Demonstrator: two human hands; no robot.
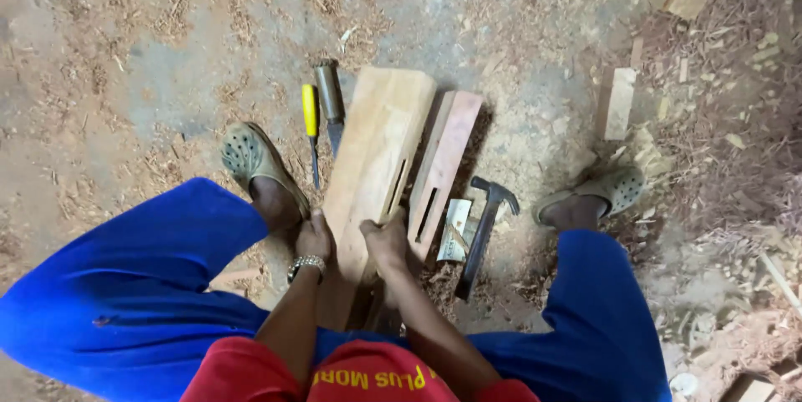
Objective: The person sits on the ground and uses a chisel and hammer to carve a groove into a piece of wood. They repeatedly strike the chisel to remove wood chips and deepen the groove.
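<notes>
Between the person's knees, on a floor (pixel 518 43) strewn with sawdust, lies a wide plank (pixel 376 143) with a slot cut near its right edge. Left hand (pixel 314 237) closes around the plank's left edge, and right hand (pixel 386 241) grips its near end beside the slot. A narrower slotted board (pixel 445 164) lies touching the plank's right side. A hammer (pixel 484 231) rests just right of that, and two chisels (pixel 322 114) lie just left of the plank.

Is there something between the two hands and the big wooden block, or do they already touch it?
Nothing visible stands between. The left hand and right hand both rest directly on the near end of the wooden block.
</notes>
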